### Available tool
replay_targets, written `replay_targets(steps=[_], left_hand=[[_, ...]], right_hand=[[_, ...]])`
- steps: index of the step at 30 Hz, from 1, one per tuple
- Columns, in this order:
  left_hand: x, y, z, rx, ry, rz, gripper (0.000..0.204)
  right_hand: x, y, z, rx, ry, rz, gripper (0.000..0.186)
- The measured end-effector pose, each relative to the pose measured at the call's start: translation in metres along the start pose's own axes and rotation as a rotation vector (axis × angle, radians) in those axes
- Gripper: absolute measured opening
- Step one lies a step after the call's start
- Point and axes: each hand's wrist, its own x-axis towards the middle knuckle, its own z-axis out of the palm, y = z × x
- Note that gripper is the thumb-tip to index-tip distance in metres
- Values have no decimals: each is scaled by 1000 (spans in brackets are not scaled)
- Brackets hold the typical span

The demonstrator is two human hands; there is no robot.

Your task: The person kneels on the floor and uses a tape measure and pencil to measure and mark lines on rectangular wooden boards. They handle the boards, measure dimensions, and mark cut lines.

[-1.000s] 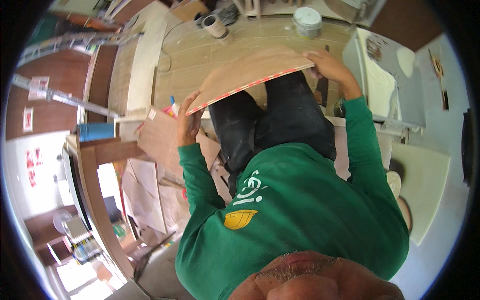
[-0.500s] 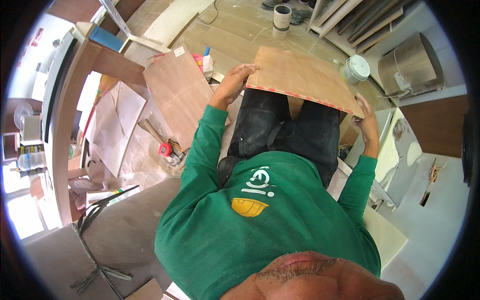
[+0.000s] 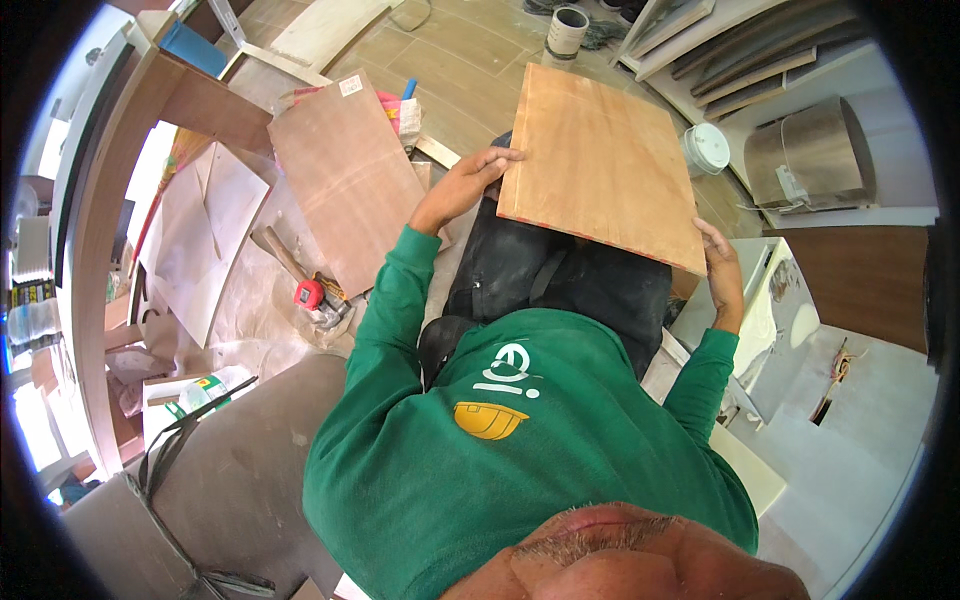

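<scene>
A square plywood board (image 3: 605, 165) is held tilted over my thighs, its broad light-brown face showing and a reddish edge toward me. My left hand (image 3: 470, 185) grips its left edge, fingertips over the face and the rest of the grip partly hidden. At the near right corner, my right hand (image 3: 722, 270) holds the other edge with its fingers bent against it. Left of my legs a larger plywood sheet (image 3: 345, 180) leans at a slant. Beside that sheet lie a hammer (image 3: 290, 258) and a red tape measure (image 3: 309, 293).
A white panel (image 3: 205, 235) lies farther left. Ahead stand a grey cylindrical container (image 3: 566, 36) and a white lidded bucket (image 3: 706, 150). On the right are a shelf with stacked boards (image 3: 770, 50), a curved metal sheet (image 3: 808, 155) and a white cabinet surface (image 3: 870, 410).
The plywood board has tipped so that more of its face shows, and its near edge has come down toward me. Both hands keep hold of it.
</scene>
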Motion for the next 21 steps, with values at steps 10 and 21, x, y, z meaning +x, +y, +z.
replay_targets(steps=[10, 21], left_hand=[[2, -2, 2, 593, 203, 402, 56], [176, 205, -56, 418, 268, 770, 39]], right_hand=[[-10, 10, 26, -461, 142, -499, 48], [129, -203, -12, -229, 393, -718, 49]])
